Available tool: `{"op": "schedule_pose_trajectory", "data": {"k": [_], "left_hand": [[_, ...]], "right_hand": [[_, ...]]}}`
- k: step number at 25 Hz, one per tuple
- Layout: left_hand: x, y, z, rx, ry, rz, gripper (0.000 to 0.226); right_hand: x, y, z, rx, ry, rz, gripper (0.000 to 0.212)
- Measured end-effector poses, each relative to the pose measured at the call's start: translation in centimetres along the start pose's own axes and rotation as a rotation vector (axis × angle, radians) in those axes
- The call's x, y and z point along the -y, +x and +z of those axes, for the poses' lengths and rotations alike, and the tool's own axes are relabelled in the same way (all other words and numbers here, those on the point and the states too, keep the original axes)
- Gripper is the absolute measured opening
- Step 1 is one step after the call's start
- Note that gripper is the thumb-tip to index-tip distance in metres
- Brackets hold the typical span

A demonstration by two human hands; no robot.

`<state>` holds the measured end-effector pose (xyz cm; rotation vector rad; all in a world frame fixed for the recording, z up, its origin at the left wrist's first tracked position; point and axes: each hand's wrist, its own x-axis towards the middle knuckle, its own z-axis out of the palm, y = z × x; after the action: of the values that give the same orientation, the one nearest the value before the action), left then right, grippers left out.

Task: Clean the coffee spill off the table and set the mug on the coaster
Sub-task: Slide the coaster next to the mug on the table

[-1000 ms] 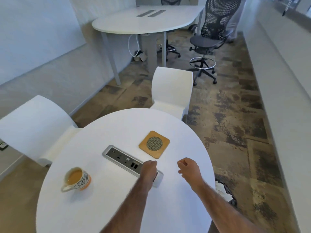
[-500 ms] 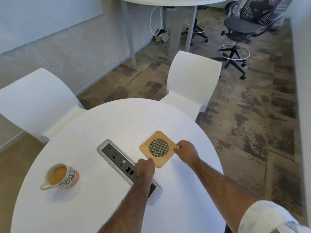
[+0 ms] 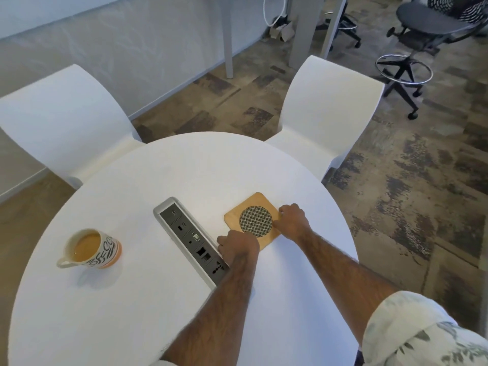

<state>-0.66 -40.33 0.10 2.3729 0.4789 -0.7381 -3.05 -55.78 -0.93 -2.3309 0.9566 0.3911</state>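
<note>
Head view: the coaster lies flat on the desk, right of the power panel. Right hand pinches its right edge. Left hand, fingers curled, rests at its near-left corner; grip cannot be determined. The mug, filled, stands well left.

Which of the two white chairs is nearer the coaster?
The right-hand white chair, tucked in past the table edge just beyond the coaster. The left-hand white chair stands further off, on the mug's side.
</note>
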Motion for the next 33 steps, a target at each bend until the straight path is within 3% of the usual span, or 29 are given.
{"op": "schedule_pose_trajectory", "data": {"k": [8,11,14,21,26,33], "left_hand": [[2.6,1.0,-1.1,0.042,-0.429,0.029,0.040],[4.3,0.8,-3.8,-0.017,-0.509,0.057,0.028],[7.7,0.9,-8.4,-0.096,-0.520,0.073,0.021],[20.7,2.6,-17.5,-0.213,-0.505,-0.031,0.023],[26.8,3.0,-19.3,-0.241,-0.456,-0.098,0.023],[29.7,4.2,-20.7,-0.226,-0.376,-0.019,0.024]], "right_hand": [[-0.9,-2.6,1.0,-0.067,0.327,0.067,0.016],[0.4,-5.0,1.9,-0.109,0.393,0.029,0.015],[3.7,-8.2,3.8,-0.101,0.416,-0.049,0.019],[12.4,-15.7,13.4,0.092,0.402,-0.161,0.033],[15.3,-18.2,18.6,0.187,0.267,-0.138,0.039],[17.2,-19.7,20.7,0.195,0.175,-0.150,0.034]]}}
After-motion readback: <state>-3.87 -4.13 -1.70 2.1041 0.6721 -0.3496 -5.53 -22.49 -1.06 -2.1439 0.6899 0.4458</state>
